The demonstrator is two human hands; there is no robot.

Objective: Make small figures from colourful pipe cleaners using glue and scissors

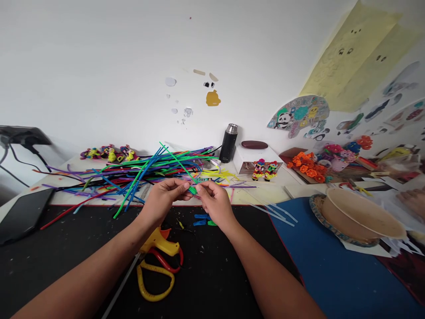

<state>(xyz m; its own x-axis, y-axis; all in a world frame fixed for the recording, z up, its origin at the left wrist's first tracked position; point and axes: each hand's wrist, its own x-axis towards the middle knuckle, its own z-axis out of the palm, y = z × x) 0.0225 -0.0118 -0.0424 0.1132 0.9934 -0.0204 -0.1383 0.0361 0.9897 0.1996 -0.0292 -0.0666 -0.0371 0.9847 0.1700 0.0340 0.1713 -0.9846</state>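
Note:
Between the fingertips of my left hand (168,195) and my right hand (214,201) is a green pipe cleaner (179,162). Both hands pinch it, and its free end sticks up to the upper left. A short green wound part shows between the thumbs. On the black mat below lie small blue coiled pieces (200,223) and a green coiled piece (211,223), partly behind my right hand. A yellow glue gun (162,243) and scissors with red and yellow handles (156,281) lie under my left forearm.
A heap of coloured pipe cleaners (133,177) spreads behind my hands. At the back stand a black thermos (228,144) and small pipe-cleaner figures (265,169). A phone (25,215) lies left; a beige bowl (361,215) and clear glue sticks (275,213) are right. Another person's hand (411,199) shows far right.

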